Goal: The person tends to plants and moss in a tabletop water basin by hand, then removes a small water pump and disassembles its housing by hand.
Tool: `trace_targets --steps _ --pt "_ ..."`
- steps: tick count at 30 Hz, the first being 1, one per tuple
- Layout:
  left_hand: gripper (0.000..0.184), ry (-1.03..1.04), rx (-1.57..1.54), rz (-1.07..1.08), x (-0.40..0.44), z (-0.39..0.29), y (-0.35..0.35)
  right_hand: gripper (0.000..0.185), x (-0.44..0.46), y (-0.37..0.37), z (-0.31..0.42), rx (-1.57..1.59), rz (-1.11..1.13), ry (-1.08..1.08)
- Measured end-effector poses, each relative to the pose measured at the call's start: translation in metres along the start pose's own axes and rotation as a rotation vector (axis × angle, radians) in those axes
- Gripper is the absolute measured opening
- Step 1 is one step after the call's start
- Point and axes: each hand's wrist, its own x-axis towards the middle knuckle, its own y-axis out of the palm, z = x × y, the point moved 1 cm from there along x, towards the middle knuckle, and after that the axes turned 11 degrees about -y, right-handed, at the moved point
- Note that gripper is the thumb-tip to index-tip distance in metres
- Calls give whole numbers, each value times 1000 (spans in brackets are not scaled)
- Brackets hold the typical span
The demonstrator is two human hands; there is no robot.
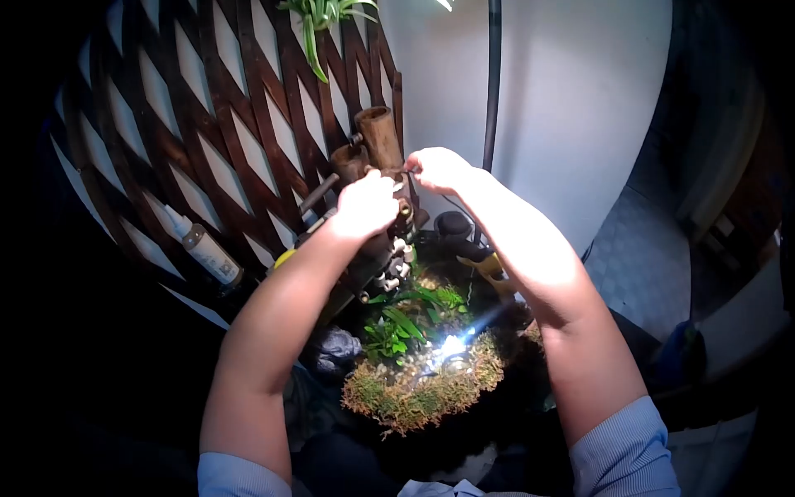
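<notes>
Both arms reach forward to a cluster of brown bamboo tubes (379,137) over a planted water basin. My left hand (367,203) is closed against the tubes, its fingers curled; whatever lies inside them is hidden. Just right of it, my right hand (443,171) pinches something thin and dark between thumb and fingers, too small to name. A thin dark cord (454,203) runs below that hand. Beneath the left hand sit several pale pipe-like pieces (401,258). Green plants (396,333) and moss (418,396) fill the basin's near part, where a bright light reflects.
A brown wooden lattice (224,103) stands behind on the left, with a labelled nozzle bottle (214,255) before it. Leaves of a plant (319,25) hang above. A dark upright pole (493,83) rises behind my right hand. A grey rock (335,348) lies left of the plants.
</notes>
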Motion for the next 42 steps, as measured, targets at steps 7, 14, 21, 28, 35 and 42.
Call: trace_targets --steps 7,14,21,28,35,42 --pt "30 -27 -128 -159 2 11 11 30 -31 -20 8 -57 9 -37" --pt "18 133 -60 -27 -29 -30 -28 24 -140 -43 59 236 -393 3" --pt "19 196 -111 377 -38 -75 39 19 -244 -3 97 988 -962 399" --pt "20 63 -363 292 -15 -88 143 16 -290 47 59 1010 -1195 595" --pt "30 9 -711 376 -13 -95 179 17 -306 59 27 1002 -1075 715" --pt "30 148 -645 282 2 -86 209 17 -319 56 19 1002 -997 713"
